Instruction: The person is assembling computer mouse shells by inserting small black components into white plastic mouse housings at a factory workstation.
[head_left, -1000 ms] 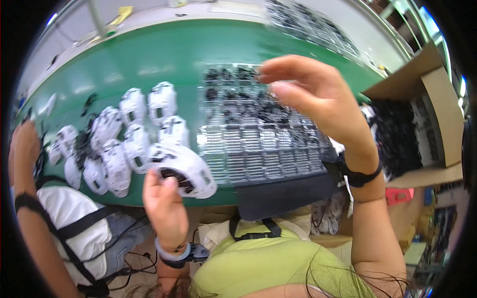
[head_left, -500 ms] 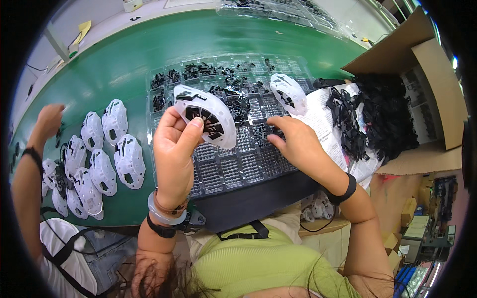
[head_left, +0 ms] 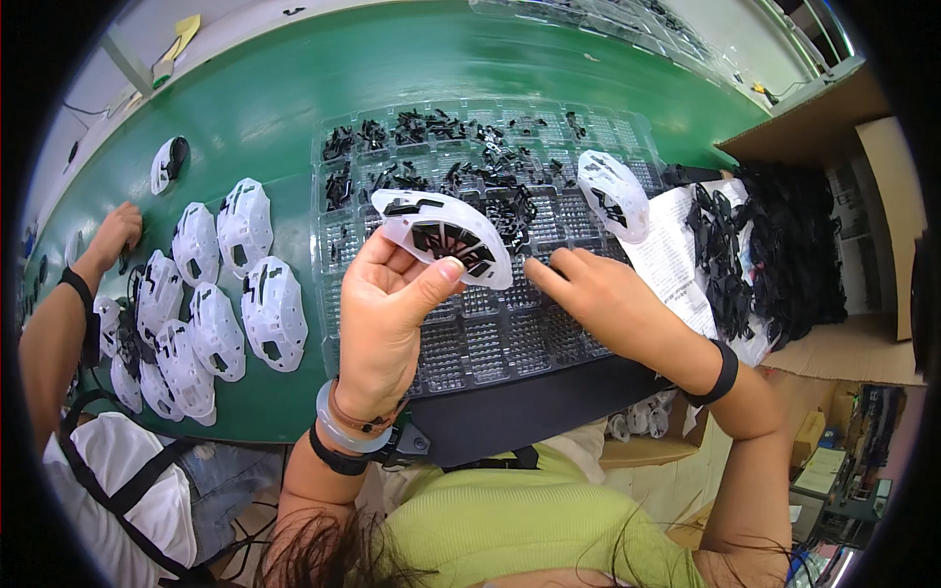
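Observation:
My left hand [head_left: 397, 299] grips a curved white plastic shell [head_left: 490, 235] by its lower edge, thumb on the face. The shell has a black ribbed insert and a black strip near its upper end. Just right of it, above a clear compartmented tray [head_left: 490, 363], is my right hand [head_left: 603, 299]. Its fingers are bent together, with the tips close to the shell; whatever they pinch is too small or hidden to make out. Small black plastic parts [head_left: 421, 127] fill the tray's far compartments. A second white shell [head_left: 615, 196] rests at the tray's right side.
Several white shells [head_left: 274, 314] lie on the green table [head_left: 294, 98] at left, beside another person's hand [head_left: 120, 230]. One more shell [head_left: 169, 165] lies beyond that hand. An open cardboard box [head_left: 843, 343] at right holds black pieces [head_left: 784, 255], some spilling onto printed paper [head_left: 676, 255].
My right hand has moved left, nearer the held shell, and its fingers have drawn together. The view has shifted slightly. A shell now lies beyond the other person's hand.

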A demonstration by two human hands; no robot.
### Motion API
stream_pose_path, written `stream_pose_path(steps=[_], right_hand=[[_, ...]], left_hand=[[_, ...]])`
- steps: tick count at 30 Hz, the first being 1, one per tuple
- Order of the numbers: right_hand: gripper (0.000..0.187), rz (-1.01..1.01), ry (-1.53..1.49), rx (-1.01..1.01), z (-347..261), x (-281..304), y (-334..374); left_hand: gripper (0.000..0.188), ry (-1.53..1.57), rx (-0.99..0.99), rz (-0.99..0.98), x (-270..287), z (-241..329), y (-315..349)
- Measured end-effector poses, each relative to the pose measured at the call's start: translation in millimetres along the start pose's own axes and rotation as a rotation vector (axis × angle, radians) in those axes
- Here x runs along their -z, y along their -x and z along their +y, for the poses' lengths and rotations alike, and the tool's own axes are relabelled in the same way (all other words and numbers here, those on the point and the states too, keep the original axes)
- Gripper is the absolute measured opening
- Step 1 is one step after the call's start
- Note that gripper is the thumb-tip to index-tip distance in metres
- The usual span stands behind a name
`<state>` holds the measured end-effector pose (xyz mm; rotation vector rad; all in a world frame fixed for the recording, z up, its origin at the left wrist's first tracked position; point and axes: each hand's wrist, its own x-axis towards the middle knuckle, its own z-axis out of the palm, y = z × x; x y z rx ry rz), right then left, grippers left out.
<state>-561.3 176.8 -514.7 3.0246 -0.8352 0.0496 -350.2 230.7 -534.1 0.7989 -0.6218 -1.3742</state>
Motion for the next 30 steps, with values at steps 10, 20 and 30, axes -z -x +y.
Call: stream_pose_path(steps=[10,20,30], right_hand=[[0.029,0.265,-0.791,-0.618,-8.9,3.0,8.2],[0.033,0.364,-0.459,-0.286,-11.5,38.2,-7.6],[0.031,0.227,-0.539,-0.443,6.1,42.0,34.4]], left_hand=[[0.033,0.035,-0.064,-0.003,0.7,1.8,-0.9],[0.044,0.088,-0.132,-0.088,4.6,17.0,15.8],[0.045,-0.377,-0.319,0.328,97.8,91.6,59.3]])
